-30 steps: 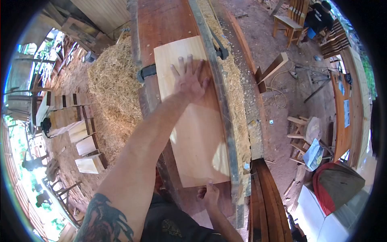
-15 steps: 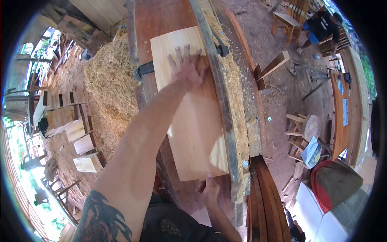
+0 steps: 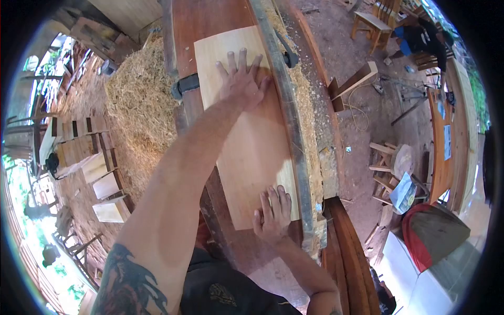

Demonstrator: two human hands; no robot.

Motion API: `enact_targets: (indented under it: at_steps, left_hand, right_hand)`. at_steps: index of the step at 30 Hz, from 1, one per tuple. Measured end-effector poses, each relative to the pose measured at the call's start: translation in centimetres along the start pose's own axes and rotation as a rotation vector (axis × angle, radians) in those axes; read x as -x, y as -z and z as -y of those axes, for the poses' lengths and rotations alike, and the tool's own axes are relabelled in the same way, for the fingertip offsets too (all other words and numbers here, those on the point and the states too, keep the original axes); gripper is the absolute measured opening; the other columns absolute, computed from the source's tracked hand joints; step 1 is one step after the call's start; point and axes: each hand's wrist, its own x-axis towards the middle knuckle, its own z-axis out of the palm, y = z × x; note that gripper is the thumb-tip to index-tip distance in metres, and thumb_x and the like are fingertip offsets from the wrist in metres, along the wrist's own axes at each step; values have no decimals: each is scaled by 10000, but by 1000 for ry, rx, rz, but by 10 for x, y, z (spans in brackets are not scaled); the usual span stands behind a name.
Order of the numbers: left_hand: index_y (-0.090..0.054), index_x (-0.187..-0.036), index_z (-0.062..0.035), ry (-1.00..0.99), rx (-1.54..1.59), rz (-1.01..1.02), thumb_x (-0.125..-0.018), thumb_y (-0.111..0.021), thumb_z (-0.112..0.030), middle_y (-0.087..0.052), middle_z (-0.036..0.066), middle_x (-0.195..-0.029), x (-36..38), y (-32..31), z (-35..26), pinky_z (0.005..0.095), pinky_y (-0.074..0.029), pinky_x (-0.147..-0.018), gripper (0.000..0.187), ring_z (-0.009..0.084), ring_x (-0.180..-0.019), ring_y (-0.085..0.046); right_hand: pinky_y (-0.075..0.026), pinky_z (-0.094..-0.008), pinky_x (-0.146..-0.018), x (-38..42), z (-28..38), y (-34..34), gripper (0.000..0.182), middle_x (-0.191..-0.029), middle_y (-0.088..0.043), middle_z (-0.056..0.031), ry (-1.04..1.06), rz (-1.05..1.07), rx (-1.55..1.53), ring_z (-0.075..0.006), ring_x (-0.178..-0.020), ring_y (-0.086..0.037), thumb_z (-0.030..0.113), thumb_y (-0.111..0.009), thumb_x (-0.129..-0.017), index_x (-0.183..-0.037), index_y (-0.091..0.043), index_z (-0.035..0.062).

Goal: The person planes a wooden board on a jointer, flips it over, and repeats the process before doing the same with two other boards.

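Observation:
A pale wooden board (image 3: 254,149) lies flat on a long, reddish-brown machine bed (image 3: 215,16) that looks like a jointer. Its right edge runs along a dark fence (image 3: 291,123). My left hand (image 3: 243,84) presses palm down on the board's far half, fingers spread. Near the board's closest end, my right hand (image 3: 274,214) also rests flat on top, fingers stretched forward. Neither hand is wrapped around anything. A dark round part (image 3: 186,86) sticks out at the bed's left side, and the board hides whatever is beneath it.
A big heap of shavings (image 3: 142,94) sits left of the machine. Cut wood blocks (image 3: 107,186) stand on the ground farther left. On the right are stacked dark planks (image 3: 344,257), a stool (image 3: 401,160) and a wooden chair (image 3: 374,26), with another person (image 3: 422,39) bending nearby.
My right hand has gone from the board's near edge to lying flat on its top. The board has slid slightly away from me, with my left hand still on it.

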Motion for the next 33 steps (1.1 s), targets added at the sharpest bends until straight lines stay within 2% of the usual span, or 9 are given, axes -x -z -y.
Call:
enact_targets:
  at_steps: [11, 20, 26, 33]
  left_hand:
    - [-263, -1719, -249, 10, 16, -40, -1095, -420, -555, -177, 186, -1780, -33, -3, 16, 753, -97, -1266, 713, 501, -1624, -129]
    - [-274, -1719, -261, 21, 33, -45, -1089, -393, -599, -176, 159, -1789, -68, -1, 35, 741, -88, -1272, 724, 464, -1637, -127]
    - [-260, -1723, -269, 31, 21, -85, -1089, -354, -624, -167, 149, -1792, -93, -12, 47, 738, -89, -1273, 733, 458, -1639, -119]
    - [-256, -1724, -270, 12, -6, -139, -1078, -322, -659, -186, 153, -1783, -125, -17, 65, 740, -96, -1273, 757, 455, -1635, -131]
  right_hand:
    - [-328, -585, -1221, -41, 7, -9, 540, -1543, -569, -217, -53, -58, 70, -454, -1463, -485, 281, -558, -990, -1437, -639, -13]
    - [-197, -630, -1290, -84, 5, -18, 609, -1683, -405, -249, -36, 91, 144, -495, -1576, -322, 312, -449, -1068, -1543, -516, -63]
    - [-177, -629, -1293, -109, 3, -28, 655, -1709, -357, -250, -30, 91, 174, -489, -1590, -293, 365, -421, -1094, -1608, -426, -42]
    - [-172, -624, -1296, -144, 2, -37, 670, -1716, -347, -244, -43, 75, 186, -479, -1602, -271, 368, -427, -1083, -1622, -409, -28]
